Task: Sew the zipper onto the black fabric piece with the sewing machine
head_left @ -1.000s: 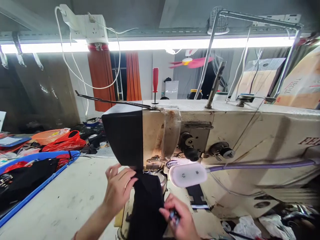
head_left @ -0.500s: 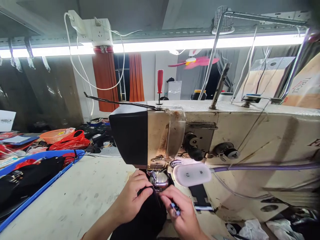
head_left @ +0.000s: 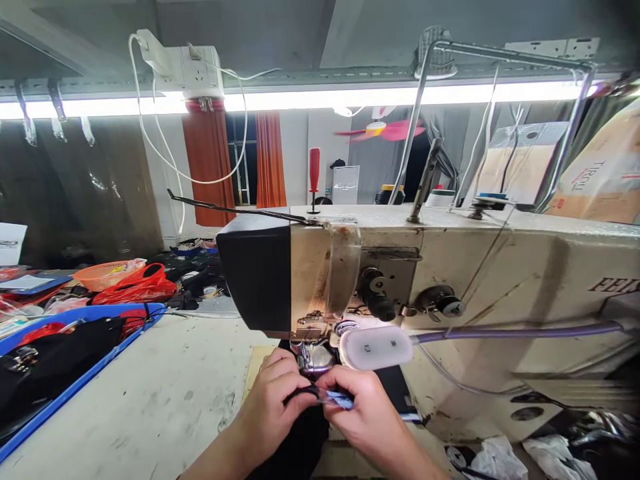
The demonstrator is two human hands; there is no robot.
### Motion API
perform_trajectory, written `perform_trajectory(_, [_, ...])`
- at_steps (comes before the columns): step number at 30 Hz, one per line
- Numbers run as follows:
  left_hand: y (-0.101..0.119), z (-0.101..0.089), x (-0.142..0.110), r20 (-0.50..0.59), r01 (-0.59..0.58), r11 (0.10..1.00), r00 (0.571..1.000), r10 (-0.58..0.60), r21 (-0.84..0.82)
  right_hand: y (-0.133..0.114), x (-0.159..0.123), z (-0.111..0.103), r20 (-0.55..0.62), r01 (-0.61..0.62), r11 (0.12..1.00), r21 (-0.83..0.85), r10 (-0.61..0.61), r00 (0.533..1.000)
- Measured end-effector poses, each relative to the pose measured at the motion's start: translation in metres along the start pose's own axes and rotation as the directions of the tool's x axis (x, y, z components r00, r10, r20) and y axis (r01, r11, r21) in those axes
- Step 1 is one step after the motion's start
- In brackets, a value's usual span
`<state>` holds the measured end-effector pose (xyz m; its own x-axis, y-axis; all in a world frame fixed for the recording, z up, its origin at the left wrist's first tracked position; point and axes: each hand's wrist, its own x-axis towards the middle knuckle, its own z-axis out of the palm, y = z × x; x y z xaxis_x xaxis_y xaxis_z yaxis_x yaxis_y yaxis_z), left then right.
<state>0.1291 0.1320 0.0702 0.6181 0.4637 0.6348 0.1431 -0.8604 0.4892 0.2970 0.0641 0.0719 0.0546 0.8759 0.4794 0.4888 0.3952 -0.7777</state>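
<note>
My left hand [head_left: 267, 400] is closed in a pinch on black fabric [head_left: 300, 443], just in front of the needle area of a sewing machine [head_left: 525, 267]. The fabric hangs down toward me between my forearms. Close beside it, my right hand [head_left: 367, 410] has its thumb and fingers pinched around a small light-blue object [head_left: 341, 400], partly clear, whose kind I cannot make out. The fingertips of both hands almost meet at the fabric's edge. Behind them shows a shiny metal part [head_left: 317, 358] under the machine head. My fingers hide the fabric's far end.
A lit oval lamp [head_left: 377, 348] hangs close above my right hand. On the left stands a blue tray [head_left: 83, 380] with black pieces in it. A red screwdriver [head_left: 314, 172] stands on the machine. White crumpled plastic [head_left: 500, 459] lies at the lower right.
My right hand has moved up and closer to my left, and the blue object has turned from the palm to point at the left fingertips. The view has shifted slightly.
</note>
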Motion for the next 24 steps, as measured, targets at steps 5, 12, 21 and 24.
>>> perform_trajectory(5, [-0.004, -0.005, 0.004, 0.094, 0.211, 0.963, 0.976, -0.197, -0.170, 0.012, -0.001, 0.015, 0.180, -0.403, 0.767, 0.499, 0.363, 0.914])
perform_trajectory(12, [-0.018, -0.004, 0.004, 0.165, 0.431, 0.864, 0.901, -0.401, -0.259, 0.036, -0.011, 0.025, -0.241, 0.195, 0.976, 0.097, -0.167, 0.956])
perform_trajectory(21, [-0.020, -0.002, 0.009, 0.204, 0.461, 0.862, 0.883, -0.423, -0.210, 0.054, 0.012, -0.004, 0.090, 0.788, 0.450, -0.419, -0.844, 0.529])
perform_trajectory(24, [-0.019, -0.001, 0.009, 0.200, 0.466, 0.864, 0.880, -0.430, -0.190, 0.046, 0.018, -0.012, 0.177, 0.792, 0.424, -0.438, -0.823, 0.539])
